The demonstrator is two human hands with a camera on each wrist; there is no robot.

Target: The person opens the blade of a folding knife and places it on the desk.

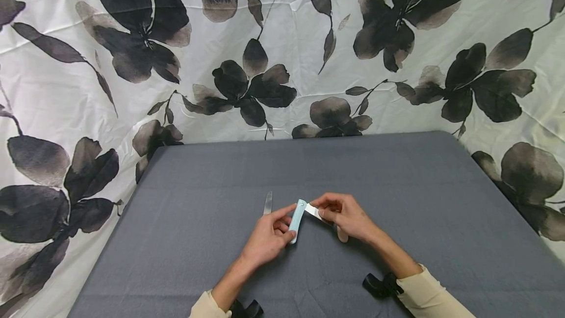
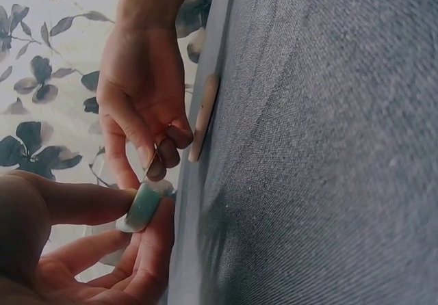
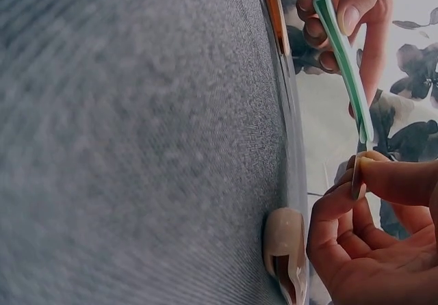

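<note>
A folding knife (image 1: 297,222) with a light blue handle is held above the table, its blade (image 1: 313,210) swung out at an angle. My left hand (image 1: 270,237) pinches the handle between thumb and fingers. With thumb and fingertips my right hand (image 1: 346,216) pinches the blade, seen edge-on in the right wrist view. Below the right hand lies a beige, rounded handle-like piece (image 1: 342,234), slotted along one side in the right wrist view (image 3: 284,233). Beyond the left hand a second metal blade (image 1: 268,202) shows; its lower end is hidden by that hand.
The table (image 1: 198,200) has a dark grey cloth cover. An orange-brown strip (image 3: 274,14) lies on it in the right wrist view. Behind and at the sides hangs a white floral cloth (image 1: 273,28). Black straps (image 1: 381,286) sit at both wrists.
</note>
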